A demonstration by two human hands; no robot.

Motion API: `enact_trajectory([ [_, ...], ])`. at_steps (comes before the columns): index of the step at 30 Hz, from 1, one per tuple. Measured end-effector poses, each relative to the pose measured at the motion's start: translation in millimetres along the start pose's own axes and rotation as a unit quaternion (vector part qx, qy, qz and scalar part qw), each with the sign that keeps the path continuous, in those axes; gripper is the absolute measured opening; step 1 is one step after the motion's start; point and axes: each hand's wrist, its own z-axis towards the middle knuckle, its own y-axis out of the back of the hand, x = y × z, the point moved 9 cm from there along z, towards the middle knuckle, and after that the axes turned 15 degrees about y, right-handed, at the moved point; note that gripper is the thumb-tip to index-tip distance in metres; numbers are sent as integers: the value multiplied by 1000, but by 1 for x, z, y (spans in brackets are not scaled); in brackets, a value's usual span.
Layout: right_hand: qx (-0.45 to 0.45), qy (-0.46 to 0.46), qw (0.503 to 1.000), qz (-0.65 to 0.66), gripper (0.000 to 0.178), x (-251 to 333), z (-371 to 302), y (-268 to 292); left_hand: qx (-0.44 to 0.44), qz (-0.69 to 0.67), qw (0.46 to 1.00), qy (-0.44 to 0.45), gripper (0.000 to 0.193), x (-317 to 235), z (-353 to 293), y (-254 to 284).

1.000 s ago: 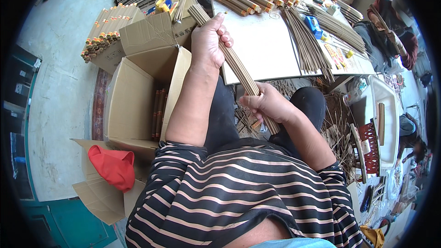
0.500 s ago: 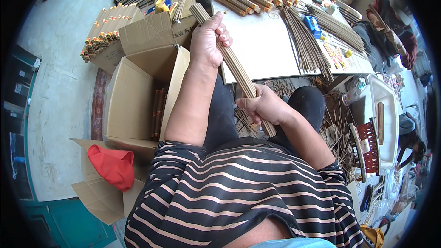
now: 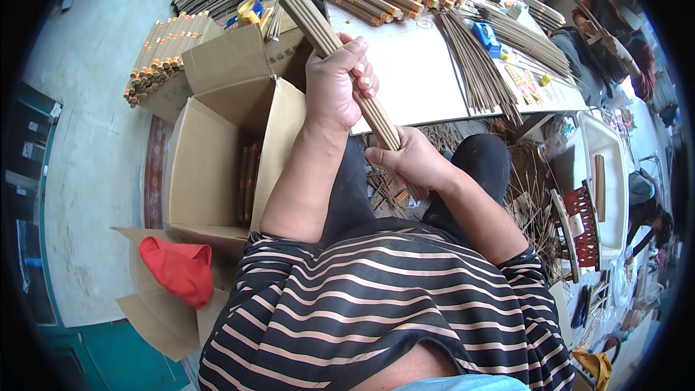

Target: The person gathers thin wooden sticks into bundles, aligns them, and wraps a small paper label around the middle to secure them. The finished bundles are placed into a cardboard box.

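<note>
A slim bundle of brown incense sticks [image 3: 308,20] slants across in front of me, its upper end toward the far left. My left hand [image 3: 339,81] is wrapped round its middle. Lower down, my right hand [image 3: 416,159] grips the same bundle, thumb laid along it. The sticks' lower tips show just beneath that hand, above my lap. Beyond the bundle lies a white tabletop [image 3: 413,72]. Loose incense sticks [image 3: 474,65] are spread on the table's right half, and banded bundles [image 3: 362,1] are piled at its far side.
Left of my legs stands an open cardboard box [image 3: 206,166] with dark bundles inside. More banded bundles [image 3: 163,51] are stacked behind it. A red cloth [image 3: 177,271] hangs over cardboard flaps. A blue tape dispenser [image 3: 486,40] sits on the table. Another person [image 3: 615,51] works at the right.
The bundle has shifted up and to the left, so less of its lower end shows below my right hand. My left hand now grips it farther down, closer to the right.
</note>
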Motion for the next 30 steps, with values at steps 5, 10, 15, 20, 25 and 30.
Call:
enact_trajectory([
  [5, -57, 89, 985, -136, 24, 12, 6, 20, -19, 61, 997, -43, 9, -3, 0, -13],
  [10, -45, 245, 954, -169, 25, 40, 34, 42, 68, 162, 970, -167, 14, -28, -16, -64],
  [15, -117, 267, 930, -224, 30, 69, 48, 67, 120, 237, 939, -217, 10, -14, 7, -78],
  [20, -118, 241, 940, -209, 35, 19, 75, 92, 66, 208, 973, -72, 19, 43, 67, -31],
  [25, -82, 276, 939, -190, 37, 34, 82, 85, 86, 206, 968, -116, 22, 26, 61, -41],
  [30, -93, 273, 942, -171, 35, 20, 88, 88, 65, 214, 970, -91, 21, 39, 78, -21],
])
